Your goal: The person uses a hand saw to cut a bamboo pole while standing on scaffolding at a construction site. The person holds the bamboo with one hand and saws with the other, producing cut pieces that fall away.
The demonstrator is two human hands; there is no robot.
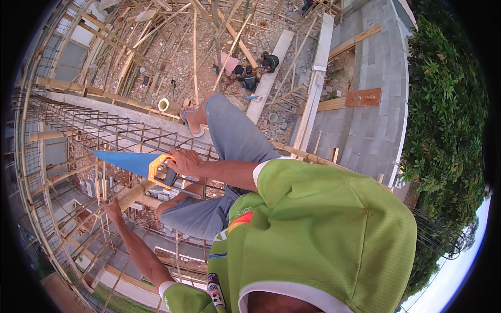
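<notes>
My right hand is closed round the orange and black handle of a handsaw. Its blue blade points to the left, just above a thick bamboo pole; I cannot tell whether the teeth touch it. Lower left, my left hand grips the end of that pole. Beyond the blade runs a long cage of steel reinforcing bars. My legs in grey shorts straddle this spot, with one sandalled foot near the bars.
Far below, several people crouch on rubble-strewn ground beside a pale concrete beam. Bamboo scaffolding stands along the left. A grey block wall rises at the right, with leafy trees behind. A pale ring-shaped pipe end lies near my foot.
</notes>
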